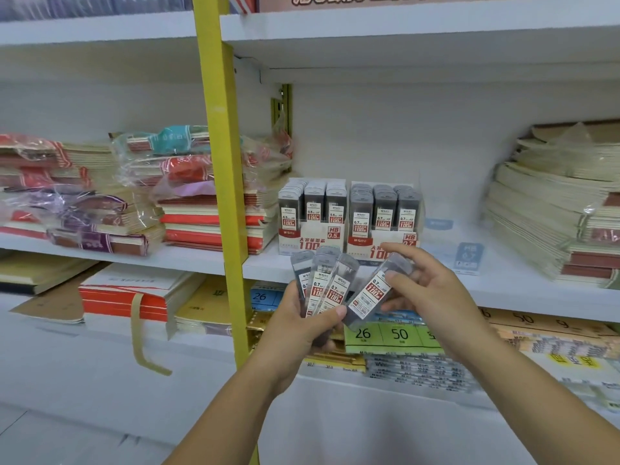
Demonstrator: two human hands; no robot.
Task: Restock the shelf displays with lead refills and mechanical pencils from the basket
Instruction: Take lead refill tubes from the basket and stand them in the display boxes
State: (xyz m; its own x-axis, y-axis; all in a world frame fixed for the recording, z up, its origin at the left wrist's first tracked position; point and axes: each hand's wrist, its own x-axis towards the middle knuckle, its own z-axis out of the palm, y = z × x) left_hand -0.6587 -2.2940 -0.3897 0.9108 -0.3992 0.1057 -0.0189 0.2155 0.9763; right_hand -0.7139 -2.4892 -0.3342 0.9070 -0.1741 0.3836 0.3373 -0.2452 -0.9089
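Head view. A yellow upright (219, 169) stands to the left of your work zone. Wrapped notebook stacks (198, 199) lie on the shelf (503, 285) around it, and a taller notebook pile (550, 209) lies at the far right.

The left display box (313, 238) reads "HB 0.5" and "100". The right display box (360, 245) reads "HB 0.7", partly covered by your right grip (436, 297). A blurred blue tag (468, 258) beside it also reads "0.7". On the lower level, green pads (392, 334) show "26" and "50".

Both boxes hold upright rows of lead refill packs.

Your left grip (302, 333) holds three fanned packs (323, 290) marked "0.7", thumb across their fronts. Your right grip pinches a single tilted pack (372, 297) just beside the fan, in front of the right box.
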